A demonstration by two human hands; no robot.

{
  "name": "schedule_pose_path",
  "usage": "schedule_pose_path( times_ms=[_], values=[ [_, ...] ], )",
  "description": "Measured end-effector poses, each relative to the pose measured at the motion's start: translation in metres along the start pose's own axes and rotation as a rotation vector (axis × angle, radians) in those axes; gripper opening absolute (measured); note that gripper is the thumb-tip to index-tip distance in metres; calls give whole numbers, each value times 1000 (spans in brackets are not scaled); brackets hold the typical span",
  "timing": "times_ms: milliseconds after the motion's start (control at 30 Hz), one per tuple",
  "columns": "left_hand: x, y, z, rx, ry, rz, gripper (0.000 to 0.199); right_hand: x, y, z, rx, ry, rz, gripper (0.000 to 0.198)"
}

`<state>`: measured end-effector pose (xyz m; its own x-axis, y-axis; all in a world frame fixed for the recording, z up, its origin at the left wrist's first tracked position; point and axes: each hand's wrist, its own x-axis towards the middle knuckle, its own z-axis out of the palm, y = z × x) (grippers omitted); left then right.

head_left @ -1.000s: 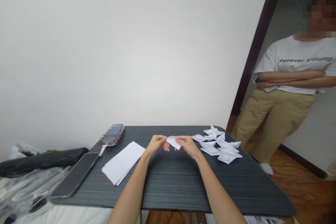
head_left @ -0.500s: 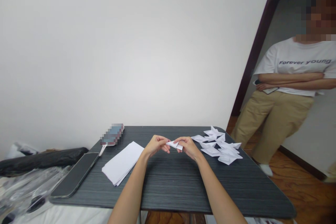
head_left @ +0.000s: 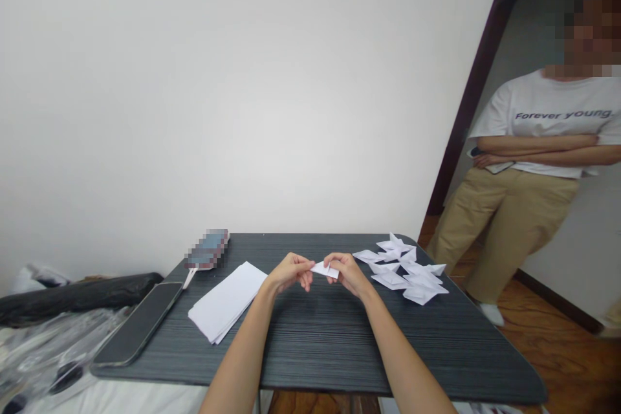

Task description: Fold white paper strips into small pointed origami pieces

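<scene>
Between my hands, above the middle of the dark table [head_left: 320, 343], is a small folded piece of white paper [head_left: 321, 269]. My left hand [head_left: 293, 272] pinches its left tip between thumb and forefinger, the other fingers curled below. My right hand [head_left: 343, 272] grips the right part, thumb on the near face and fingers partly hidden behind it. To the left lies a stack of white paper sheets [head_left: 227, 301]. On the right, several folded paper boats [head_left: 410, 270] sit in a loose cluster.
A dark phone [head_left: 140, 323] lies at the table's left edge, and another device [head_left: 208, 250] with a white cable stands behind it. Plastic wrapping [head_left: 63, 343] is heaped beyond that edge. A person with folded arms [head_left: 543, 142] stands at the right, by a doorway.
My left hand has shifted its hold to the paper's left tip, its lower fingers dropping slightly. The paper's face now looks flatter. My right hand has barely moved.
</scene>
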<state>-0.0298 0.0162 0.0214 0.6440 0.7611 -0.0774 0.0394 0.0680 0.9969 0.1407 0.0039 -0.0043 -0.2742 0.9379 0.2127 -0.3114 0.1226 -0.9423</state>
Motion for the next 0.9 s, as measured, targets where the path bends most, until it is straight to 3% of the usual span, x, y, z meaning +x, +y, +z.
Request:
schedule_pose_path(
  times_ms=[200,333,633,900],
  values=[
    [1,-2,-1,65,-21,-5,34,1,2,0,-15,-1,12,9],
    [0,-1,1,217,6,69,35,3,3,-1,-81,28,-11,31],
    [-4,-1,4,468,158,195,37,5,5,-5,-202,73,-69,46],
    [-3,-6,5,604,160,239,35,7,12,-10,-345,128,-93,27]
  ],
)
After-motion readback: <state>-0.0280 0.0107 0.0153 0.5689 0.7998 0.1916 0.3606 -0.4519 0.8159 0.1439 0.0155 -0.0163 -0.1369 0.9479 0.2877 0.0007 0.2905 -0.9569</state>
